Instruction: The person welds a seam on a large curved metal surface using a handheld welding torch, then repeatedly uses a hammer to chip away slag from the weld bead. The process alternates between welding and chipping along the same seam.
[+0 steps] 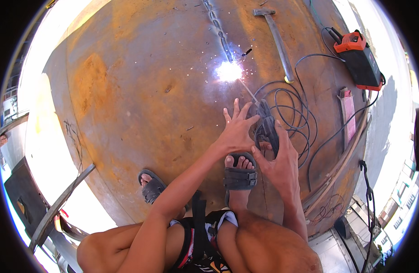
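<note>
My right hand (282,157) grips a dark electrode holder (267,120). A thin welding rod (249,92) runs from the holder's jaws up and left to a glaring white arc (229,71), with sparks flying around it. The glare hides the rod's tip. Beyond the arc, a weld bead (214,20) follows a seam in the rusty steel plate (141,100). My left hand (239,127) is held just left of the holder, fingers spread; its thumb side lies close to the holder, and I cannot tell whether they touch.
A hammer (276,41) lies right of the bead. Black cable (305,109) coils beside my right hand, near an orange-and-black welding machine (360,61). A pinkish packet (348,113) lies at the plate's right edge. My sandalled feet (240,175) rest on the plate.
</note>
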The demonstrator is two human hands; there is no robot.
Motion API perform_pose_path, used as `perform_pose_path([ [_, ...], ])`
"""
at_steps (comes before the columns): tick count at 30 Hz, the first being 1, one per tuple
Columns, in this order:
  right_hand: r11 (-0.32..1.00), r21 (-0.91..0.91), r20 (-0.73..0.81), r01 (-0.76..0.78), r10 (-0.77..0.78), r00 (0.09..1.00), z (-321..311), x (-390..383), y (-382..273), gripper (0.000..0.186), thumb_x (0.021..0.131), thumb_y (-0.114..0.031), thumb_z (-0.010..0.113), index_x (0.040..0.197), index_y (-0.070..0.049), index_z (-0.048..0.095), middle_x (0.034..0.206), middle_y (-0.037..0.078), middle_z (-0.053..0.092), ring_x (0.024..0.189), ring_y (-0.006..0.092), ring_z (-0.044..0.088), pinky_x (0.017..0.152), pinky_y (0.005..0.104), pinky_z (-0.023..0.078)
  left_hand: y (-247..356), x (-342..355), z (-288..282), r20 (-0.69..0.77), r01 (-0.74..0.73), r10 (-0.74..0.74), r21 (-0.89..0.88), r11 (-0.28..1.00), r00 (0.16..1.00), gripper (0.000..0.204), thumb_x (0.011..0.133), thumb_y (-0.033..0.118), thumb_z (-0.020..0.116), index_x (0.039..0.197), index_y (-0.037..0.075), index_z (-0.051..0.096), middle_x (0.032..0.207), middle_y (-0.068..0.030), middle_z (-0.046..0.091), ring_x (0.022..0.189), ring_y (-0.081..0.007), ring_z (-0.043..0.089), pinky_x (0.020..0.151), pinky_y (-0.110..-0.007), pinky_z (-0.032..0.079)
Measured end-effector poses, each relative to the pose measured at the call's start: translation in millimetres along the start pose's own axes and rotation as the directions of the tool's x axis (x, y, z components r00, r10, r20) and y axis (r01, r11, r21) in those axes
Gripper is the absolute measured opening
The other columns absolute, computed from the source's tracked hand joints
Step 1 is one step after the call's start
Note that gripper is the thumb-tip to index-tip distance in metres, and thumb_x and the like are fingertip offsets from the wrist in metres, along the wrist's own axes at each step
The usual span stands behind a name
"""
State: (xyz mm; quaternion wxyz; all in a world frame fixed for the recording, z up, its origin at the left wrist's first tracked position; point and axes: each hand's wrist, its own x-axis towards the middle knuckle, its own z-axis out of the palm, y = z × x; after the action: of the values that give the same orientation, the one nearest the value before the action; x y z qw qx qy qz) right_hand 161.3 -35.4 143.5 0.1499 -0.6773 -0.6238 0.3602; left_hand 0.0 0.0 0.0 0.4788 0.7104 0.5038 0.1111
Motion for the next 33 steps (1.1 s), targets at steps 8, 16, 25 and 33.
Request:
perform_pose_path([
  [8,1.000,0.018,-0.002,-0.006,0.006,1.000,1,0,2,0.087,0.090,-0.030,0.085,0.157,0.007,0.046,0.130,0.030,0.069,0.111,0.0449,0.075,0.094,0.0512,0.060,4,0,-5,0.002,0.005,-0.005,-0.013,1.000,1.000,0.104,0.062,0.056,0.096,0.147,0.003,0.068,0.172,-0.0312,0.030,0.164,-0.0601,0.001,0.119,-0.090,0.005],
  [16,1.000,0.028,0.004,-0.004,0.004,1.000,1,0,-3,0.086,0.090,-0.028,0.086,0.158,0.007,0.045,0.129,0.030,0.069,0.110,0.0441,0.076,0.094,0.0505,0.060,-2,-2,0,-0.028,-0.011,0.011,0.001,1.000,1.000,0.102,0.063,0.064,0.096,0.144,0.008,0.069,0.173,-0.0289,0.029,0.164,-0.0610,0.000,0.119,-0.089,0.004],
  [25,0.951,0.309,-0.185,-0.004,0.064,0.981,2,3,-7,0.093,0.084,-0.020,0.092,0.157,0.000,0.037,0.116,0.022,0.073,0.102,0.0285,0.078,0.088,0.0401,0.061,19,-3,-20,-0.001,0.038,-0.038,-0.110,0.993,0.999,0.101,0.067,0.050,0.089,0.155,0.009,0.062,0.174,-0.0292,0.029,0.163,-0.0613,0.008,0.124,-0.085,0.007],
  [33,0.945,0.310,-0.238,0.104,-0.028,0.971,-2,30,-23,0.080,0.083,-0.016,0.094,0.145,0.000,0.045,0.107,0.016,0.076,0.087,0.0209,0.077,0.084,0.0351,0.060,19,2,-30,-0.008,0.055,-0.058,-0.235,0.970,0.998,0.093,0.079,0.052,0.081,0.159,0.010,0.058,0.176,-0.0298,0.027,0.163,-0.0619,0.010,0.125,-0.084,0.007],
])
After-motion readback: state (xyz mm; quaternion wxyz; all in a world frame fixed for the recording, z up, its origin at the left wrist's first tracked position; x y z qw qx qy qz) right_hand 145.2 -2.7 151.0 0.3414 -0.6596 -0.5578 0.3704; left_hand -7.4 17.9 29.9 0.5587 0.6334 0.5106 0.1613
